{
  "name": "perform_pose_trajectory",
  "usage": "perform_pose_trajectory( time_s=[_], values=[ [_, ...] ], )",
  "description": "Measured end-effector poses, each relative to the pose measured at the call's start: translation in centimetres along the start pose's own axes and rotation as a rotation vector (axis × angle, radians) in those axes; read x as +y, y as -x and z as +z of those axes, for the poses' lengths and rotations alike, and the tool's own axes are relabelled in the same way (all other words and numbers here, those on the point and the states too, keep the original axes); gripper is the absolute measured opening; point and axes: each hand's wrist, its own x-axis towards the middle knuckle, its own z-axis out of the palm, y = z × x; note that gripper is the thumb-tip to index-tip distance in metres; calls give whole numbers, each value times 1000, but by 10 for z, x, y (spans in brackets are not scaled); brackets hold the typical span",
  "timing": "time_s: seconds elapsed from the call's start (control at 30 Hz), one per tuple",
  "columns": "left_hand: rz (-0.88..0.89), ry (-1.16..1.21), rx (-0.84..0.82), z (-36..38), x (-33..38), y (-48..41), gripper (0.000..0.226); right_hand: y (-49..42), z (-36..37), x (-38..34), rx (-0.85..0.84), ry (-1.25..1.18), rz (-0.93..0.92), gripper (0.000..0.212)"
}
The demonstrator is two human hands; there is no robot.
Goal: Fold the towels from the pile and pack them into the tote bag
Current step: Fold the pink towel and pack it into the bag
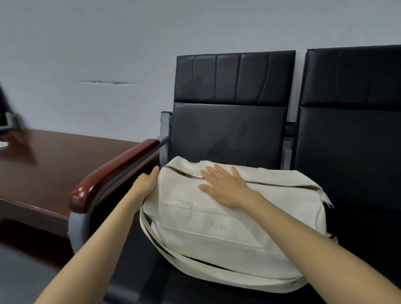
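**Both hands on the tote bag on the chair**

Through the head camera I see a cream canvas tote bag (220,233). It lies on its side on the seat of a black padded chair (228,132), and its top edge is near the chair's backrest. A metal zipper (282,183) runs along this top edge. I cannot tell if it is fully closed at the left part. The long cream carrying strap (198,261) of the bag lies in a loop along the front side of the bag, on the seat.

The left hand (147,182) grips the left end of the tote bag. The thumb lies on the upper corner, and the other fingers go behind the cloth, where I cannot see them. The right hand (225,187) lies flat on top of the bag, with straight, spread fingers. Its fingertips are touching the zipper line.

Just left of the bag is the red-brown wooden armrest (118,170) of the chair. Beyond it stands a dark brown polished wooden counter (47,161). A second black padded chair (357,123) stands just beside the first one, on the right. Behind everything is a pale grey wall (100,41).
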Motion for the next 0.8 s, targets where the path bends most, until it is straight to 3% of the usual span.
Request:
perform_pose_trajectory(
  time_s=[0.1,0.23,0.33,0.53,0.8],
  values=[
    [-56,184,-118,-2,-3,2,57,2,23,0,71,105,-7,56],
    [3,63,-140,-12,0,0,51,2,27,2,148,21,-1,53],
    [94,115,-60,-19,3,-5,30,2,29,3,177,-21,21,52],
    [190,148,132,-37,35,-17,14,0,26,5,203,32,4,49],
    [75,144,131,-43,22,-27,28,6,21,3,58,106,36,59]
  ],
)
